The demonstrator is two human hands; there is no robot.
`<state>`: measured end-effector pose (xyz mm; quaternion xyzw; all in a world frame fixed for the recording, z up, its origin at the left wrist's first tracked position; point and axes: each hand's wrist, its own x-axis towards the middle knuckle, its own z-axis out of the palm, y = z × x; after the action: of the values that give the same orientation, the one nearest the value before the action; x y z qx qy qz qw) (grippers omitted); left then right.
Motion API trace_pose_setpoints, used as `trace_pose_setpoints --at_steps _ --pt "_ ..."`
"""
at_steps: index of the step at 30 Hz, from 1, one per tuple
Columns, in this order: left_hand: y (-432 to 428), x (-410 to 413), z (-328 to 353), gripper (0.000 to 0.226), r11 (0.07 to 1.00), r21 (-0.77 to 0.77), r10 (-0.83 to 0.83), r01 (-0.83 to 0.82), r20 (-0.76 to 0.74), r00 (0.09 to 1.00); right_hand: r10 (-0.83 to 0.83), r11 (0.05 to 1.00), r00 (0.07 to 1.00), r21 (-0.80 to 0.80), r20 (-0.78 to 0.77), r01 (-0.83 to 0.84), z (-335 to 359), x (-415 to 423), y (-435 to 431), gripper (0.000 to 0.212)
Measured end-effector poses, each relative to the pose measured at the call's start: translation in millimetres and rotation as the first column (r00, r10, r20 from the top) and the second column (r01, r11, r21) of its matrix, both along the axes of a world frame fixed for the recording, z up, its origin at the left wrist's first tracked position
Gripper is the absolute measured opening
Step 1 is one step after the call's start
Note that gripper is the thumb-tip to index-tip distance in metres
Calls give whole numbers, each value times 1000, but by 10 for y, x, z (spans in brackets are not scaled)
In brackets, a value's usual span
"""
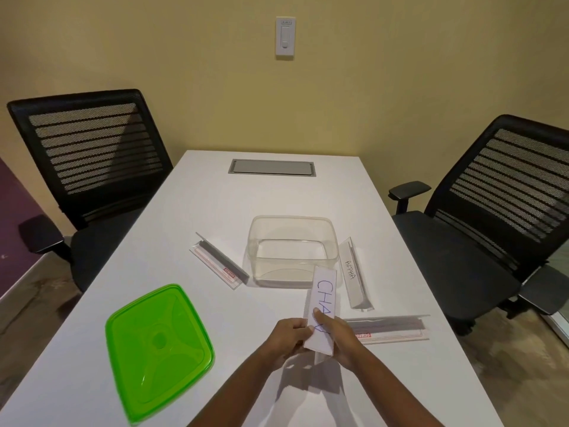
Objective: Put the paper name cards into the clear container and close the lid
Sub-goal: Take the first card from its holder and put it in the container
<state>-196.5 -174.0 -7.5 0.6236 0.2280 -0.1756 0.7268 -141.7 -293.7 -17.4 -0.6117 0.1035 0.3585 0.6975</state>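
Observation:
Both hands hold a white paper name card point(324, 298) with blue letters "CHA", still in a clear holder, above the table's near middle. My left hand point(284, 339) grips its lower left edge. My right hand point(337, 337) grips the lower right, thumb on the card's face. The clear container point(292, 251) stands open and empty just beyond the card. Its green lid point(158, 349) lies flat at the near left. A clear holder with the card "ALPHA" point(351, 272) lies right of the container.
Two more clear holders lie on the white table point(215, 204): one point(220, 261) left of the container, one point(389, 329) at the near right. Black mesh chairs stand at the left point(92, 149) and right point(498, 195). A grey cable hatch point(272, 166) sits at the far end.

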Motion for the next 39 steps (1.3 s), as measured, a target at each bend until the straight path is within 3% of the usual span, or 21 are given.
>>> trace_pose_setpoints --at_steps 4,9,14,16,18,23,26,28,31,35,39 --pt "-34 -9 36 11 998 -60 -36 36 6 999 92 996 994 -23 59 -90 65 35 -129 38" --pt "0 25 172 11 994 35 -109 108 50 993 227 968 960 -143 164 -205 217 149 -298 34" --pt "123 138 323 34 940 291 123 -176 192 974 378 902 880 -327 288 -281 475 344 -396 32" --pt "206 197 389 45 859 460 97 -227 290 952 459 857 832 -403 312 -321 578 426 -409 29" --pt "290 252 462 49 820 510 67 -261 367 928 544 803 772 -473 330 -364 683 511 -404 28" --pt "519 355 594 42 831 469 144 -299 338 930 702 663 630 -628 332 -408 910 709 -331 43" --pt "619 407 621 23 849 433 177 -304 309 934 772 587 546 -696 325 -415 1014 809 -279 55" --pt "678 447 640 4 886 342 219 -313 285 933 802 556 504 -712 322 -429 1073 856 -231 54" --pt "760 528 707 12 926 95 343 -365 189 920 824 533 460 -731 332 -426 1139 927 -144 54" --pt "889 645 747 30 890 -62 456 -451 136 880 773 611 490 -681 403 -403 1209 1077 -88 45" --pt "1021 751 764 35 817 -197 567 -541 109 817 614 772 621 -534 487 -344 1242 1274 -121 28"
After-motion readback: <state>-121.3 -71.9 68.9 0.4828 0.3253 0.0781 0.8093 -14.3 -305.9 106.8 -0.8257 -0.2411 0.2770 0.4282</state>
